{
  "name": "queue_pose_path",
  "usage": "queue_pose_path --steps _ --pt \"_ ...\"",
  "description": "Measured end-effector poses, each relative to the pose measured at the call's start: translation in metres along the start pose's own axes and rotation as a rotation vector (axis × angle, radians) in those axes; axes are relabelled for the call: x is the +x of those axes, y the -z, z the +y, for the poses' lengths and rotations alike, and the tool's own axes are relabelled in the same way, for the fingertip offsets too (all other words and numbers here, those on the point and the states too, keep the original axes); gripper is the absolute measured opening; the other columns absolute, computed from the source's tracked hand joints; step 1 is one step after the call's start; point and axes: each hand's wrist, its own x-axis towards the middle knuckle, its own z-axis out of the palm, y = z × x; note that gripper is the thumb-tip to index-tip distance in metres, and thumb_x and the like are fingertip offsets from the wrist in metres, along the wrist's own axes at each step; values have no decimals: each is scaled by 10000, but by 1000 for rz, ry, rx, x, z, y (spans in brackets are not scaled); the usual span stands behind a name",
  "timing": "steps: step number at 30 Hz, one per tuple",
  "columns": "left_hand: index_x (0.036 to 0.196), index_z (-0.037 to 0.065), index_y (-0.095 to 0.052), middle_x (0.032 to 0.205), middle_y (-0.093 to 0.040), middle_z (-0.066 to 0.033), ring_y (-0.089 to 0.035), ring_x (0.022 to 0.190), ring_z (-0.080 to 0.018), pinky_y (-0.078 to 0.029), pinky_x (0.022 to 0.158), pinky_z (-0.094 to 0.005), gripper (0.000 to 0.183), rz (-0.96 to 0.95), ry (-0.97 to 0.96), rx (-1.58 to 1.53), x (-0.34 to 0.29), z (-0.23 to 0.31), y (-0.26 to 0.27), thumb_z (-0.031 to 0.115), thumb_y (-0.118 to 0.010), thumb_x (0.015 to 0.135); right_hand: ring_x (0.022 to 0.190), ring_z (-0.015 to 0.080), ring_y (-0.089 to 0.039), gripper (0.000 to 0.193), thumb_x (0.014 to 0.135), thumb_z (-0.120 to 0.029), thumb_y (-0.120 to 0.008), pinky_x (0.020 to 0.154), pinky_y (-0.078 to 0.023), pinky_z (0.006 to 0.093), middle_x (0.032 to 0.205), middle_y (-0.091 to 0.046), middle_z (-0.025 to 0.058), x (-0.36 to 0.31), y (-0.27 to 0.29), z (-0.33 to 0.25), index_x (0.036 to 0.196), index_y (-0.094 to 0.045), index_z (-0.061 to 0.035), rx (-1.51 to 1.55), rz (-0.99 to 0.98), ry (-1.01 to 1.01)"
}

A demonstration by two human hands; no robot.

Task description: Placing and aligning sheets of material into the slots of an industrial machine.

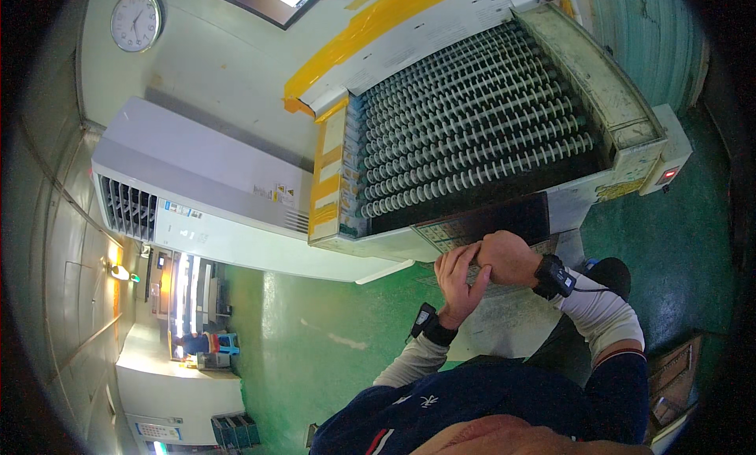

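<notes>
Both hands at outfeed edge of roller conveyor machine [472,132]. Left hand [461,282] fingers up, grip pinching the near edge of a flat dark panel [504,219] w/ gridded section; right hand [510,258] curled over the same edge, grip pressed down on it, just touching left. Panel lies flat at the machine's exit, below the last rollers. Black wrist bands [554,275] on both arms. White cabinet [197,191] to left, wall clock [136,20] above, green floor [331,337] under.
</notes>
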Motion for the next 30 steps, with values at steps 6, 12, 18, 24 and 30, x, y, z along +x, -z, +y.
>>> queue_pose_path --steps 6,12,18,24,30 --pt "1298 59 -689 1225 -701 -108 -624 1134 -317 -412 1037 -473 477 -6 -1 11 0 -1 0 297 -748 888 794 389 -745 195 762 -235 -698 758 -596 488 784 -739 190 0 1 -1 737 -753 -49 8 21 -3" --pt "1299 61 -690 1232 -701 -108 -623 1140 -317 -406 1044 -476 473 -6 6 -4 1 -1 0 301 -744 896 822 381 -744 191 754 -240 -712 769 -590 487 792 -742 180 -1 0 1 757 -757 -54 -4 54 12" --pt "1305 59 -687 1253 -699 -108 -622 1148 -315 -403 1048 -473 480 -12 3 -2 1 -2 0 303 -740 896 835 376 -746 173 751 -235 -718 773 -588 488 803 -746 173 0 -3 2 749 -755 -65 -7 47 7" --pt "1305 55 -686 1254 -697 -110 -622 1149 -318 -404 1052 -475 482 -12 10 -8 1 -2 -1 311 -736 900 810 375 -748 159 741 -225 -724 762 -594 487 786 -744 174 1 0 2 732 -753 -69 -20 37 10" --pt "1302 52 -684 1254 -698 -116 -625 1156 -322 -406 1044 -474 480 -10 7 -1 1 -2 -2 316 -736 904 803 378 -753 157 725 -219 -729 751 -599 492 776 -744 175 2 1 2 718 -750 -64 -18 -19 -10"
